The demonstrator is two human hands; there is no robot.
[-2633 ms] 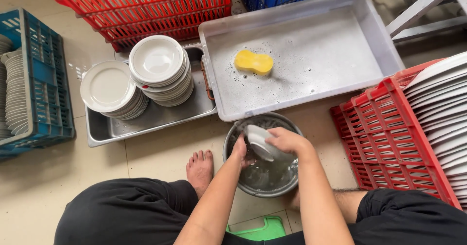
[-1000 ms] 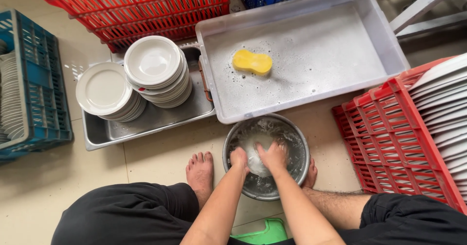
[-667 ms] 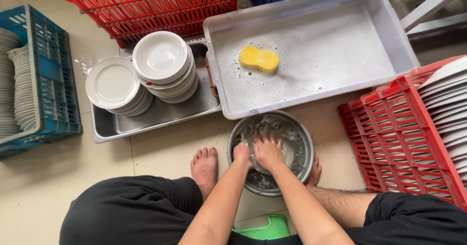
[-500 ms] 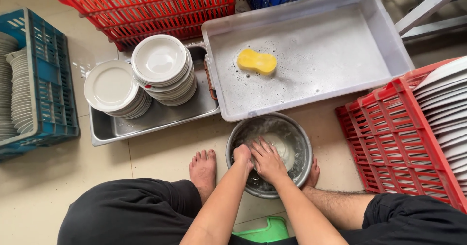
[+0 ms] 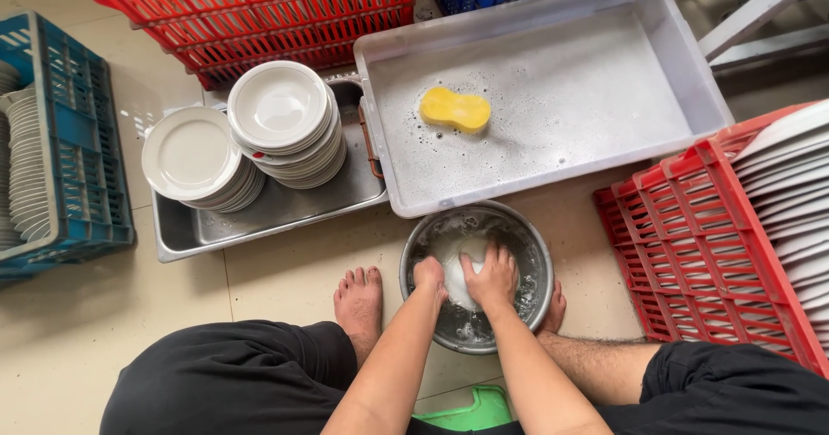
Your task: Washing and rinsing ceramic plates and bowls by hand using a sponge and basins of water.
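I see the white dish lying between my hands in the metal basin (soapy water): left hand curled on its left edge, right hand spread flat over it

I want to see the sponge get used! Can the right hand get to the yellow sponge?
Probably yes. The sponge lies alone in the open gray tub, just past the metal bowl where the right hand presses a white dish. Nothing blocks it.

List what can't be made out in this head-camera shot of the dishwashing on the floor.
- White dish in the metal basin: its shape, covered by the left hand, the right hand and soapy water.
- Plates in the red crate: their count, cut off by the right edge.
- Plates in the blue crate: cut off by the left edge.
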